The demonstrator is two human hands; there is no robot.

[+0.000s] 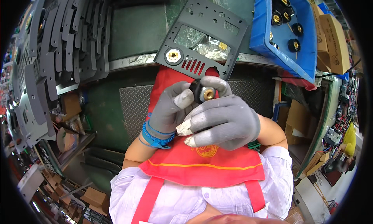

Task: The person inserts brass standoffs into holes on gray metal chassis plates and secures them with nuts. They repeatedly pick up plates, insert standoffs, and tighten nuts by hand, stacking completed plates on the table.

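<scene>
Person's-eye view of manual work. A round black fitting with a silver hexagonal nut and brass centre point(204, 93) lay between the two hands, just below a dark grey perforated sheet-metal panel point(206, 25). The left hand in its grey, white-tipped glove point(171, 105) was closed, its thumb against the fitting's black side; the right hand, similarly gloved point(227, 121), was bent around the fitting from the other side. The gloves hid much of the black body, and several left fingers were lost behind the right hand; whether the panel was touched could not be told.

The panel, bearing another silver-and-brass fitting point(173, 56), overhung the metal-edged green tabletop point(136, 33). To the left stood a row of dark grey metal panels point(62, 41), cut off by the black fisheye rim. To the right, an angled blue plastic bin point(301, 66) held black-and-brass fittings point(296, 45), the uppermost cropped. Beyond it were brown cardboard boxes point(336, 43); below the tabletop lay grey diamond-patterned plate point(134, 107). Toward the rim, the room's clutter was too small and distorted to identify.
</scene>
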